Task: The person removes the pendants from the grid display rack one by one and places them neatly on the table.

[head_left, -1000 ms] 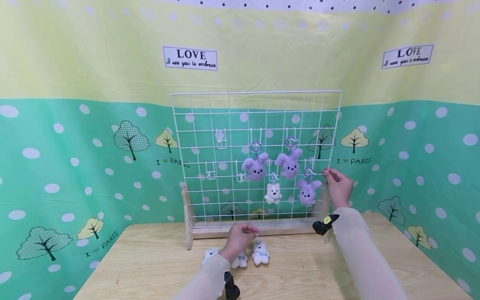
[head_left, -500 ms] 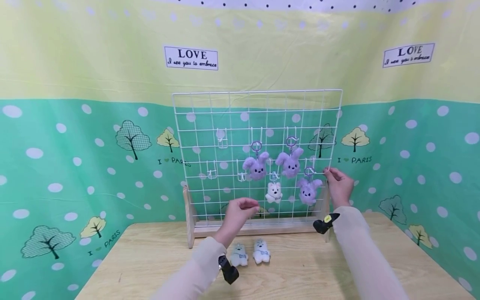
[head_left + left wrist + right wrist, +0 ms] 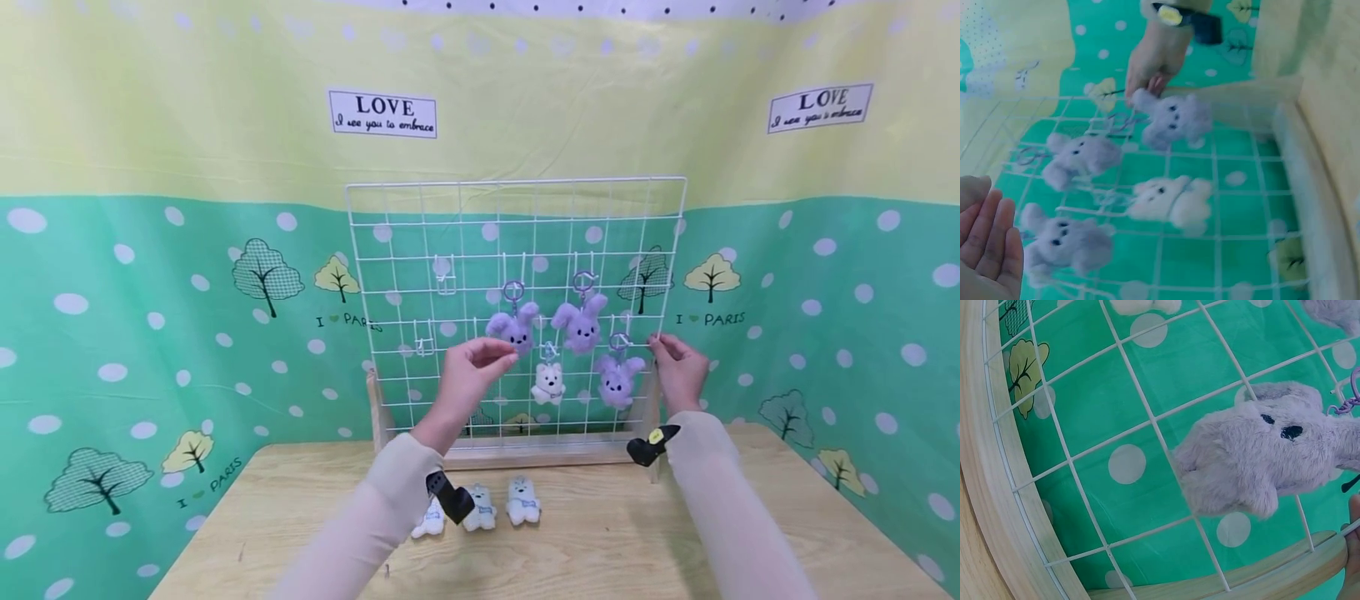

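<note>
My left hand (image 3: 467, 375) is raised in front of a white wire grid rack (image 3: 459, 182), thumb and fingertips close together beside the leftmost purple bunny plush keychain (image 3: 517, 321). In the left wrist view its fingers (image 3: 997, 250) are loosely bent and nothing shows between them. My right hand (image 3: 681, 373) pinches the rack's right edge wire. Two more purple bunny keychains, one upper (image 3: 581, 327) and one lower (image 3: 617, 383), hang from hooks by rings. A white bear plush keychain (image 3: 549, 383) hangs between them, lower down.
Bare white hooks, an upper one (image 3: 446, 281) and a lower one (image 3: 424, 343), sit on the rack's left half. Three white bear plushes, including the rightmost one (image 3: 522, 502), lie on the wooden table (image 3: 592, 533). The rack stands in a wooden base (image 3: 540, 455). A patterned curtain hangs behind.
My left hand has risen from above the white plushes on the table to the rack's middle, beside the left bunny. My right hand has stayed on the rack's edge.
</note>
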Demonstrator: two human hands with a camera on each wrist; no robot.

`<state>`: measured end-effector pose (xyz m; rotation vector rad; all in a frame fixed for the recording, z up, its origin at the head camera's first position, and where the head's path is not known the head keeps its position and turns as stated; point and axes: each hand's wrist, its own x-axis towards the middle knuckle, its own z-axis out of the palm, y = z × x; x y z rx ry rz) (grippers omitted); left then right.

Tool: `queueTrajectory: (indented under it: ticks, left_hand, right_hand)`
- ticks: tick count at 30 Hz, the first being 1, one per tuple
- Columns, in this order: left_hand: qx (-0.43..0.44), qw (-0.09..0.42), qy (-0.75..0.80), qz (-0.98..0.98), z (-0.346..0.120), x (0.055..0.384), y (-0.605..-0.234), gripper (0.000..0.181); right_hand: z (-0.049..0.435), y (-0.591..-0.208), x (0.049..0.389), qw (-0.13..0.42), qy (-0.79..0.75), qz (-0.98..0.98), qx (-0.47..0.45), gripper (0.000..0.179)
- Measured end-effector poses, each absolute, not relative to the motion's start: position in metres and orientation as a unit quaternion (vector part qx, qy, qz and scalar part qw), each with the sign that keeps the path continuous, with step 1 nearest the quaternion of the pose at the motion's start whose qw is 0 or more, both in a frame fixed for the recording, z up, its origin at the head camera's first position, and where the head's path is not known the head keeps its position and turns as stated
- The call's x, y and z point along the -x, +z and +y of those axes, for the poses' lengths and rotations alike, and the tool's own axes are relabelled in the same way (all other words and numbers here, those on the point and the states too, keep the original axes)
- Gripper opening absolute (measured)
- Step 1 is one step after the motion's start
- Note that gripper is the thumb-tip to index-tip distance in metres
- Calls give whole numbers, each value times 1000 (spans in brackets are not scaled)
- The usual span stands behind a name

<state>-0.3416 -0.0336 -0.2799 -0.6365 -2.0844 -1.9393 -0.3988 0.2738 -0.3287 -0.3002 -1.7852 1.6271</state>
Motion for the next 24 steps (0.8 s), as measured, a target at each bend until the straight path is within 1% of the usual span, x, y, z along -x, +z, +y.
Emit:
queueTrajectory:
  ticks: [4,9,16,20,24]
  left_hand:
    - [217,139,-652,-713,-36,348,-264,20]
    - [188,171,-637,-728,-35,359,-250,20]
    - [149,200,-628,-737,-28,376,-242,20]
    - [129,221,-617,-744,-23,380,-237,19]
    - [111,230,-610,-750,-19,383,-231,16]
  right_hand:
    - [274,-328,398,352,620,-692,113,34]
    - [275,-327,397,347,624,-690,115,35]
    - [275,-329,396,348,623,-691,118,34]
    - [274,-329,397,350,619,-693,118,35]
    - [274,-330,398,350,617,-695,118,35]
